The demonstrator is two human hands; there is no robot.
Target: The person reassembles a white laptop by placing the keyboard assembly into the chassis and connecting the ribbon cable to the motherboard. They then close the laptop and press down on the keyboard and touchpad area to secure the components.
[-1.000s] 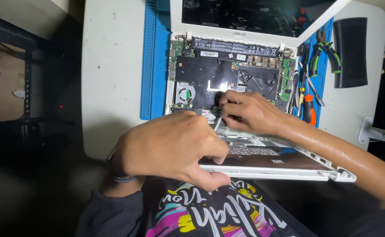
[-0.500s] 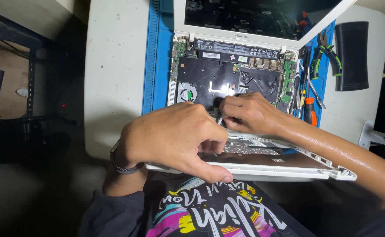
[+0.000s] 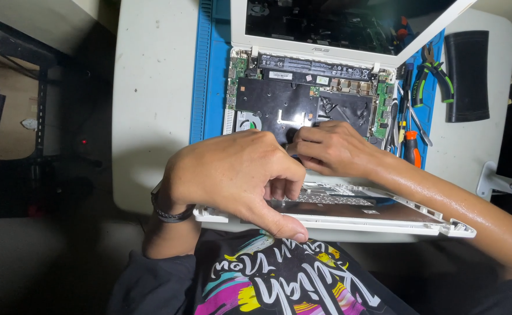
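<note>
Closest in, the left hand (image 3: 235, 175) grips the detached white keyboard cover (image 3: 349, 213), fingers curled over its top and thumb pressed on the near edge, holding it at the desk's front. Just beyond, the right hand (image 3: 332, 149) pinches narrowly at something small on the opened laptop base (image 3: 302, 99); what it grips is hidden. The base lies on a blue mat (image 3: 209, 76). Right of it sit pliers (image 3: 434, 73) and an orange-handled screwdriver (image 3: 411, 149) on the white desk (image 3: 151, 105).
</note>
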